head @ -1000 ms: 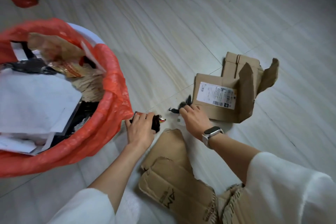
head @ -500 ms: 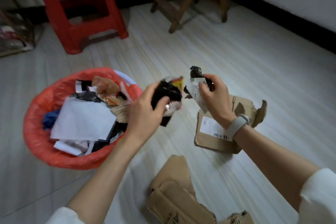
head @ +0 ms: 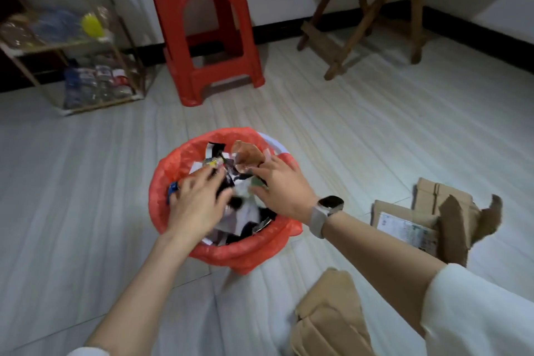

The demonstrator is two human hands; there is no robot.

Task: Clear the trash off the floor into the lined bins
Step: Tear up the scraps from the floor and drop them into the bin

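Over the red-lined bin [head: 185, 159] we spread both hands, left hand [head: 196, 202] and right hand [head: 281, 186], fingers released above the trash [head: 245, 208] heaped inside. Torn cardboard [head: 427, 220] lies on the floor [head: 346, 130] just right of the bin.

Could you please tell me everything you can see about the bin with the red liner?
The bin stands upright on the pale floor, in front of a red plastic stool. Only a strip of white rim shows; a thin red plastic liner is folded over the rest. It is heaped with paper, dark wrappers and crumpled brown scraps. The left hand and right hand are spread over the heap, blurred.
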